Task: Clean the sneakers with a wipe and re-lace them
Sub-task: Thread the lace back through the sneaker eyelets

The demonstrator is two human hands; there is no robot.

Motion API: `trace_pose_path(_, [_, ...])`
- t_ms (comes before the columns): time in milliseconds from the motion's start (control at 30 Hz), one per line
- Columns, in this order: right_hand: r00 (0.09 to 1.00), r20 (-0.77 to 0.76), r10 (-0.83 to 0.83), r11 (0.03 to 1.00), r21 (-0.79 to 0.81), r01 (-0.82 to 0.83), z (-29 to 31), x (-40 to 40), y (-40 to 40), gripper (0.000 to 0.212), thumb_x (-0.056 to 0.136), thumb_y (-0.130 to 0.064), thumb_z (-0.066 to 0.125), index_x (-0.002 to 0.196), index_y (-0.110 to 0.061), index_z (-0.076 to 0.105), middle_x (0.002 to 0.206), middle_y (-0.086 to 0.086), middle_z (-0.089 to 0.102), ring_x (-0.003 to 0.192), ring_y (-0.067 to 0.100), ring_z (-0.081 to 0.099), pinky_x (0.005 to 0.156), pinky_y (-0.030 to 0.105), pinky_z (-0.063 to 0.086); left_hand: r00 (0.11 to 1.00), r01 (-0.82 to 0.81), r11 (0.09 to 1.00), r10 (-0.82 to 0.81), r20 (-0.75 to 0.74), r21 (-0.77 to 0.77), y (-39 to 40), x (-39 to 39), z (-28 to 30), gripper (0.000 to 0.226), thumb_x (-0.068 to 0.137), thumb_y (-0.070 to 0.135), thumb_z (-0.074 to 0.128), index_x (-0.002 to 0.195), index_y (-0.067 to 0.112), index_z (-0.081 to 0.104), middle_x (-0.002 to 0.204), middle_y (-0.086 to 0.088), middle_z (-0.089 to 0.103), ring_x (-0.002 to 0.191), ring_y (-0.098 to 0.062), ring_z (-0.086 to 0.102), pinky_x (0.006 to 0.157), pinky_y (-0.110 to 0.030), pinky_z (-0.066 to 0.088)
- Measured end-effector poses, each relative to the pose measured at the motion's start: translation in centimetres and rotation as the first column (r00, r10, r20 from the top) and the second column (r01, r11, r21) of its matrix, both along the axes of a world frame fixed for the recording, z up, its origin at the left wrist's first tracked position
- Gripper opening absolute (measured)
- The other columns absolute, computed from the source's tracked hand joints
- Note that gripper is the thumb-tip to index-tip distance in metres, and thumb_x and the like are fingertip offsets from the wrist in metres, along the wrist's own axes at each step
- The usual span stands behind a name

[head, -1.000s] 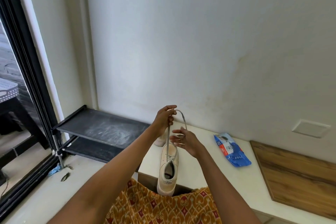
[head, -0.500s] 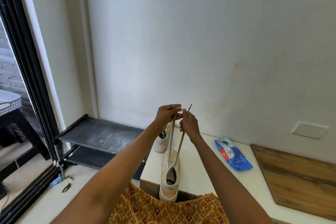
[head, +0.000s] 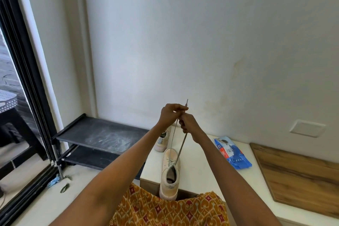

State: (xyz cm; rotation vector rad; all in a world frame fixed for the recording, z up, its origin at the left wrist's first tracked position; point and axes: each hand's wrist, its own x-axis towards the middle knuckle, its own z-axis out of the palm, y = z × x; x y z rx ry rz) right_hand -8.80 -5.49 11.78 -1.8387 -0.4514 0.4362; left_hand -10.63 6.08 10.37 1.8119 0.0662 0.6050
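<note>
A cream sneaker [head: 169, 176] stands on the white bench top [head: 200, 170], heel toward me, toe pointing at the wall. Its grey lace [head: 180, 147] rises in two taut strands from the eyelets to my hands. My left hand [head: 171, 113] pinches one strand, whose tip pokes up above the fingers. My right hand [head: 189, 124] grips the other strand just below and to the right, touching the left. The second sneaker [head: 162, 142] sits behind, partly hidden by my left forearm. A blue wipes pack [head: 232, 152] lies to the right.
A wooden board [head: 297, 176] covers the bench's right part. A black two-tier shoe rack [head: 99, 135] stands at the left against the wall, beside a black-framed glass door [head: 22, 86]. Patterned orange cloth [head: 165, 209] covers my lap at the bench's front edge.
Both hands rose and came together above the sneaker, pulling the two lace strands up and taut. The view tilted slightly upward.
</note>
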Motion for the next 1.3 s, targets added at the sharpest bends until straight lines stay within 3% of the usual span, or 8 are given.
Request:
trace_pose_path(233, [0.999,0.035,0.005,0.999,0.038,-0.007,-0.5,-0.2,-0.8,0.031,0.097,-0.037,0.045,0.081,-0.015,0.061,0.057,-0.006,0.042,0.047,0.006,0.033,0.047,0.02,0.026,0.975,0.112,0.896,-0.183,-0.127,-0.43,-0.4,-0.7,0.6,0.024,0.096,0.03,0.053,0.111,0.011,0.05,0.103,-0.014,0.066,0.076,-0.02,0.061,0.065,-0.03,0.052])
trace_pose_path(400, [0.997,0.046,0.068,0.995,0.07,-0.071,-0.3,0.2,-1.4,0.033,0.098,-0.033,0.043,0.083,-0.013,0.064,0.062,-0.001,0.044,0.05,0.007,0.038,0.046,0.019,0.031,0.778,0.264,0.769,-0.527,-0.343,-0.582,0.5,-1.7,-2.0,0.069,0.095,0.063,0.013,0.103,0.012,0.058,0.076,-0.013,0.06,0.068,-0.025,0.059,0.066,-0.034,0.052])
trace_pose_path(567, [0.937,0.138,0.321,0.94,-0.169,-0.297,-0.4,0.9,-3.2,0.018,0.089,-0.027,0.063,0.093,-0.013,0.073,0.083,0.0,0.066,0.071,0.011,0.059,0.065,0.024,0.049,0.854,0.039,0.816,-0.327,-0.405,-0.576,1.2,-1.6,-2.3,0.056,0.101,0.046,0.021,0.103,0.004,0.059,0.055,-0.003,0.039,0.048,-0.013,0.037,0.045,-0.023,0.036])
trace_pose_path(700, [0.815,0.49,0.31,0.906,-0.411,-0.098,-1.6,1.7,-3.1,0.013,0.082,-0.009,0.065,0.089,-0.015,0.073,0.087,0.005,0.073,0.073,0.015,0.066,0.078,0.035,0.054,0.789,0.141,0.824,-0.429,-0.441,-0.549,1.9,-1.6,-2.8,0.018,0.097,0.014,0.046,0.106,0.002,0.057,0.055,-0.001,0.047,0.044,-0.01,0.044,0.047,-0.025,0.047])
trace_pose_path(833, [0.688,0.693,0.217,0.905,-0.407,0.125,-3.3,1.3,-2.4,0.009,0.086,-0.022,0.061,0.088,-0.013,0.061,0.079,0.004,0.07,0.074,0.024,0.064,0.062,0.031,0.044,0.739,0.291,0.745,-0.573,-0.353,-0.6,1.3,-2.4,-2.5,0.02,0.099,0.012,0.044,0.097,0.001,0.061,0.076,-0.009,0.064,0.067,-0.019,0.063,0.064,-0.03,0.056])
trace_pose_path(1133, [0.31,0.899,0.311,0.876,-0.397,0.274,-5.8,1.9,-3.4,0.012,0.076,-0.007,0.072,0.073,-0.009,0.061,0.066,0.005,0.061,0.063,0.022,0.059,0.048,0.021,0.033,0.802,0.236,0.921,-0.365,-0.472,-0.311,1.2,-2.6,-5.3,0.013,0.094,0.009,0.053,0.103,0.003,0.061,0.094,-0.004,0.07,0.081,-0.02,0.068,0.057,-0.029,0.058])
trace_pose_path(1233, [0.337,0.902,0.27,0.889,-0.368,0.272,-6.6,2.2,-3.6,0.017,0.073,-0.012,0.077,0.071,-0.012,0.06,0.064,0.003,0.061,0.061,0.02,0.058,0.047,0.022,0.037,0.916,-0.008,0.973,-0.085,-0.392,-0.23,0.3,-1.8,-6.6,0.011,0.093,0.008,0.054,0.093,0.003,0.065,0.084,-0.007,0.07,0.069,-0.018,0.064,0.062,-0.032,0.056])
trace_pose_path(1300, [0.405,0.884,0.233,0.876,-0.372,0.308,-7.3,2.5,-3.9,0.013,0.076,-0.015,0.074,0.071,-0.011,0.062,0.066,0.004,0.063,0.064,0.022,0.06,0.05,0.025,0.038,0.93,-0.24,0.858,0.068,-0.362,-0.454,0.6,-1.0,-7.6,0.014,0.095,0.008,0.051,0.099,0.0,0.062,0.081,-0.012,0.068,0.062,-0.019,0.061,0.056,-0.029,0.052])
